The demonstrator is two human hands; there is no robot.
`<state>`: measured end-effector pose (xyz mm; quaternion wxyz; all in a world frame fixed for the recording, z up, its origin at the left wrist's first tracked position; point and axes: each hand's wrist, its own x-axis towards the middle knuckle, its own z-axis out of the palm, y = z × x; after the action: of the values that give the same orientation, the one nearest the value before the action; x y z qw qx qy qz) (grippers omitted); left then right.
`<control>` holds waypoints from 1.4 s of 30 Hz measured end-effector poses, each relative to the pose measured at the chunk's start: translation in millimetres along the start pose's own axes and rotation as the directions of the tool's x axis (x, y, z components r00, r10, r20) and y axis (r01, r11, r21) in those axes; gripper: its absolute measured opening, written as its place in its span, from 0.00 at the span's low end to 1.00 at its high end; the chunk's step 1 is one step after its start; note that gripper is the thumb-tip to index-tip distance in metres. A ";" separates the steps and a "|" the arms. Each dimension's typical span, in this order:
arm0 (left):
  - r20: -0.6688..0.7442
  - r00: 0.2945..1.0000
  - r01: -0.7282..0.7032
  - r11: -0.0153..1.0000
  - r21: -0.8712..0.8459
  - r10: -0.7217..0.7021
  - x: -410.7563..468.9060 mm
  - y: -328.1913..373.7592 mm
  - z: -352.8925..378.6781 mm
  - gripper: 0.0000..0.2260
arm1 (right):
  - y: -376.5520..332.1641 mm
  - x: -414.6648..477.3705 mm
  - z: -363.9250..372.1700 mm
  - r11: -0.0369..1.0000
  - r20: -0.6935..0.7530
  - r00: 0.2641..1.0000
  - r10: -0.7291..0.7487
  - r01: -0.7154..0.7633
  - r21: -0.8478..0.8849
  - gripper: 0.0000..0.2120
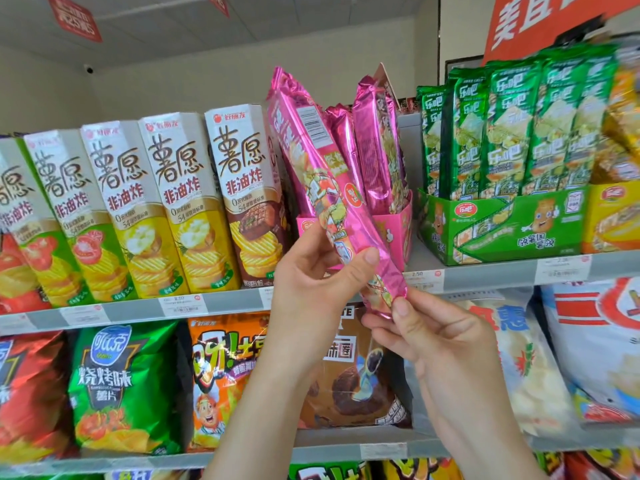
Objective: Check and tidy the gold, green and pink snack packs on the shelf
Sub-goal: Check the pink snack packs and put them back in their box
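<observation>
My left hand [311, 282] curled round a tilted pink pack [325, 188] and my right hand [440, 341] pinched its bottom end, just in front of the grey shelf [485, 277]. Green packs [502, 133] stood under a red sign [540, 19].

Bright, even light fills the view, seemingly from overhead; shadows are faint; glare streaks the foil of the pink snack pack [325, 188] and green packs [512, 133]; wide-angle bending curves the shelf rail [138, 311]; the right edge blurs.
</observation>
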<state>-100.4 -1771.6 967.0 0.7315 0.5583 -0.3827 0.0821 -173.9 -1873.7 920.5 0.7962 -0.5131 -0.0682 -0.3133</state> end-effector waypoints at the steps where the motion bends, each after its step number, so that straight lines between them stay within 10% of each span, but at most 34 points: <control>1: 0.030 1.000 0.011 1.000 -0.022 -0.010 1.2 1.5 -2.0 0.14 | 0.1 0.2 -0.2 1.000 -0.008 1.000 0.003 -0.003 0.020 0.24; 9: 0.049 0.994 0.105 0.949 -0.296 -0.095 14.0 18.3 -9.4 0.16 | 4.0 -0.7 8.4 0.938 0.013 0.978 0.210 -0.205 0.278 0.06; 21: -0.326 0.945 -0.043 0.996 -0.073 0.017 18.5 16.5 -5.9 0.12 | -5.3 -3.8 20.2 0.744 0.103 0.849 0.519 -0.507 0.436 0.11; 28: -0.362 0.931 -0.059 0.997 -0.054 0.035 20.1 18.4 -8.1 0.17 | -8.2 -7.1 18.2 0.873 0.092 0.879 0.469 -0.477 0.101 0.12; 37: -0.368 0.928 -0.034 0.974 -0.224 -0.052 28.0 23.5 -1.8 0.13 | 6.3 -18.9 32.4 0.960 -0.053 0.984 0.171 -0.154 0.235 0.07; 42: -0.321 0.946 0.015 0.996 -0.093 -0.044 33.7 31.8 -4.0 0.18 | 4.5 -16.2 32.0 0.889 0.008 0.967 0.256 -0.239 0.390 0.03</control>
<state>-92.5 -1766.8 1012.6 0.8094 0.5101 -0.2529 0.1440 -177.4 -1838.0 924.8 0.9166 -0.3428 -0.0455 -0.2007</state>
